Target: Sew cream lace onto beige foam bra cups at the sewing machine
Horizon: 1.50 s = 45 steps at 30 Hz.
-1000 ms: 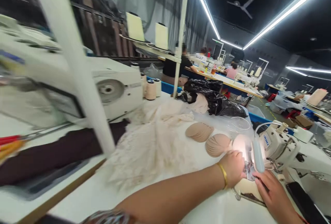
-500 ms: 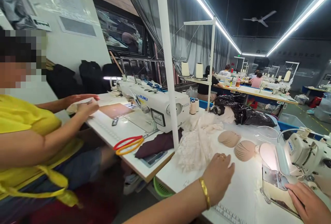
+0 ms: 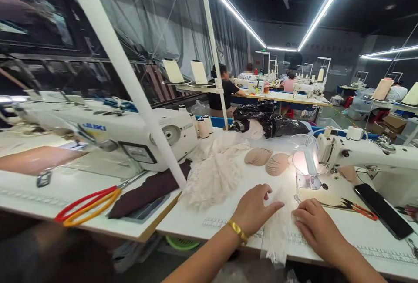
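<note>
A strip of white lace fabric (image 3: 277, 235) lies on the sewing table between my hands, its lower end hanging over the front edge. My left hand (image 3: 253, 211) is just left of the lace, thumb and fingers apart, holding nothing. At the lace's right edge, my right hand (image 3: 318, 226) has its fingers bent together in a pinch on the fabric. Beyond them is the lit needle area of a sewing machine (image 3: 359, 150). Beige moulded cups (image 3: 277, 164) lie in overlapping stacks to its left, beside a heap of cream lace fabric (image 3: 215, 174).
Right of my hands lie red-handled thread snips (image 3: 362, 211) and a black phone (image 3: 383, 211). At left, the neighbouring table holds a JUKI machine (image 3: 130, 135), red-and-yellow-handled scissors (image 3: 89, 207) and dark cloth (image 3: 150, 189). A slanted white pole (image 3: 130, 82) stands between.
The view has swung right, taking the yellow-clad co-worker out of sight. My right hand has left the machine plate for the lace strip; my left hand has come down and closer to it.
</note>
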Tool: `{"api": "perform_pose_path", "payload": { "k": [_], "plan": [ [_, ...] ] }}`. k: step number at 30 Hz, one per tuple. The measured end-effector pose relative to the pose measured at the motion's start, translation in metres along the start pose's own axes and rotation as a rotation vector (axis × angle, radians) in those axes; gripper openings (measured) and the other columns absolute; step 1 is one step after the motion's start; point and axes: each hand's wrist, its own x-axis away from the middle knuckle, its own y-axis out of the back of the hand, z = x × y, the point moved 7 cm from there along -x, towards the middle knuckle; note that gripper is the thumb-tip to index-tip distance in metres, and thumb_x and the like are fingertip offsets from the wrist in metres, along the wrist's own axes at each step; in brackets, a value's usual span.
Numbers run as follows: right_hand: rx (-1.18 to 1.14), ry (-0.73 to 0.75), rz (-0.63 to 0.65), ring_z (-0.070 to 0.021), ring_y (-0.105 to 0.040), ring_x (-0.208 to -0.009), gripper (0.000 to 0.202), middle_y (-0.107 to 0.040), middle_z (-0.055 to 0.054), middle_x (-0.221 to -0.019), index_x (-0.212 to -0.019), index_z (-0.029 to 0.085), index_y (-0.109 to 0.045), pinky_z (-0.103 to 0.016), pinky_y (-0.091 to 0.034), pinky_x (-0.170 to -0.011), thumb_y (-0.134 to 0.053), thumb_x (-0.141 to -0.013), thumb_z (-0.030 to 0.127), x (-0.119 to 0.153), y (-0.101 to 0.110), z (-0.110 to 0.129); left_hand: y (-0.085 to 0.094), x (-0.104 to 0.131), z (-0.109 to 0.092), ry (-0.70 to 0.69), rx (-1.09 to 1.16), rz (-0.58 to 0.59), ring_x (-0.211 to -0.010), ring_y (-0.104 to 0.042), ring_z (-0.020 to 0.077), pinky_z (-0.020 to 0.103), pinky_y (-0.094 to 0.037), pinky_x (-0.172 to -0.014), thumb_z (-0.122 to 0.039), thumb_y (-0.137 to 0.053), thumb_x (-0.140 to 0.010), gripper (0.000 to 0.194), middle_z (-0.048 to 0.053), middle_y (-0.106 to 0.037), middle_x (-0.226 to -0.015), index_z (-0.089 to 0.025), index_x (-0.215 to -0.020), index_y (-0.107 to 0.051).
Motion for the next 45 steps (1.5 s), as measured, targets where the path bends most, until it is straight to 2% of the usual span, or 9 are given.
{"api": "perform_pose_path", "payload": {
  "k": [4,9,14,20,27,32,35,39,45],
  "plan": [
    [-0.170,-0.100,-0.101,-0.0285,-0.057,-0.109,0.025,-0.063,-0.011,-0.113,-0.119,0.024,-0.066,-0.048,-0.050,-0.095,-0.050,-0.100,0.022,0.007,0.003,-0.009,-0.016,-0.017,-0.022,-0.098,0.026,0.055,-0.074,-0.054,0.0217,0.035,-0.039,-0.073,-0.024,-0.062,-0.080,0.011,0.001,-0.059,-0.073,-0.020,-0.072,-0.056],
    [-0.741,-0.369,-0.171,-0.0273,-0.052,-0.129,0.052,-0.054,-0.009,-0.145,-0.142,0.032,-0.052,-0.044,-0.043,-0.108,-0.062,-0.096,0.053,0.008,0.007,-0.027,-0.017,0.000,-0.053,-0.182,0.569,0.269,-0.072,-0.051,0.0160,0.027,-0.039,-0.067,-0.043,-0.067,-0.084,0.027,-0.001,-0.056,-0.075,-0.019,-0.078,-0.057],
    [-1.322,-0.367,-0.127,-0.0202,-0.063,-0.091,0.047,-0.070,-0.004,-0.102,-0.103,0.023,-0.064,-0.031,-0.049,-0.082,-0.079,-0.080,0.061,-0.007,0.000,-0.006,-0.013,0.009,-0.053,0.021,1.159,0.327,-0.065,-0.049,0.0106,0.021,-0.038,-0.061,-0.042,-0.089,-0.066,0.046,-0.004,-0.055,-0.069,-0.018,-0.073,-0.050],
    [-1.361,-0.480,-0.267,-0.0176,-0.057,-0.079,0.045,-0.065,0.001,-0.091,-0.094,0.025,-0.055,-0.030,-0.047,-0.076,-0.085,-0.075,0.052,-0.008,0.003,-0.006,-0.034,0.013,-0.043,0.268,1.379,0.359,-0.066,-0.060,0.0135,0.024,-0.049,-0.063,-0.040,-0.096,-0.057,0.051,-0.001,-0.064,-0.073,-0.017,-0.085,-0.060],
    [-1.124,-0.529,-0.417,-0.0136,-0.040,-0.068,0.043,-0.046,0.005,-0.071,-0.080,0.022,-0.055,-0.024,-0.035,-0.064,-0.073,-0.086,0.060,-0.004,0.003,-0.023,-0.045,0.012,-0.046,0.236,1.437,0.203,-0.067,-0.062,0.0149,0.028,-0.052,-0.067,-0.038,-0.096,-0.059,0.053,-0.002,-0.065,-0.073,-0.019,-0.084,-0.053],
    [-0.965,-0.560,-0.492,-0.0151,-0.047,-0.064,0.044,-0.052,0.005,-0.066,-0.082,0.023,-0.054,-0.026,-0.038,-0.063,-0.061,-0.091,0.066,-0.008,0.003,-0.032,-0.035,-0.001,-0.032,0.022,0.965,0.163,-0.067,-0.061,0.0151,0.026,-0.050,-0.063,-0.054,-0.075,-0.081,0.043,-0.003,-0.062,-0.075,-0.020,-0.085,-0.048],
    [-0.875,-0.601,-0.442,-0.0141,-0.045,-0.053,0.049,-0.049,0.007,-0.059,-0.081,0.024,-0.052,-0.027,-0.034,-0.055,-0.057,-0.090,0.072,-0.013,-0.005,-0.040,0.005,-0.034,-0.014,-0.138,0.253,-0.017,-0.089,-0.069,0.0215,0.032,-0.056,-0.077,-0.048,-0.057,-0.095,0.032,0.005,-0.070,-0.098,-0.018,-0.106,-0.058],
    [-0.797,-0.595,-0.397,-0.0150,-0.050,-0.053,0.051,-0.053,0.005,-0.063,-0.079,0.024,-0.053,-0.028,-0.035,-0.054,-0.057,-0.088,0.074,-0.016,-0.014,-0.049,0.059,-0.092,0.026,-0.046,-0.024,-0.220,-0.142,-0.043,0.0330,0.047,-0.035,-0.117,-0.023,-0.058,-0.097,0.032,0.019,-0.056,-0.143,-0.012,-0.128,-0.058],
    [-0.762,-0.581,-0.374,-0.0166,-0.055,-0.056,0.049,-0.059,0.002,-0.067,-0.082,0.023,-0.056,-0.029,-0.039,-0.057,-0.055,-0.091,0.071,-0.015,-0.018,-0.051,0.067,-0.131,0.052,0.027,-0.255,-0.188,-0.113,-0.064,0.0257,0.049,-0.055,-0.098,-0.034,-0.064,-0.100,0.031,0.010,-0.063,-0.130,-0.017,-0.126,-0.063]
  ]
}}
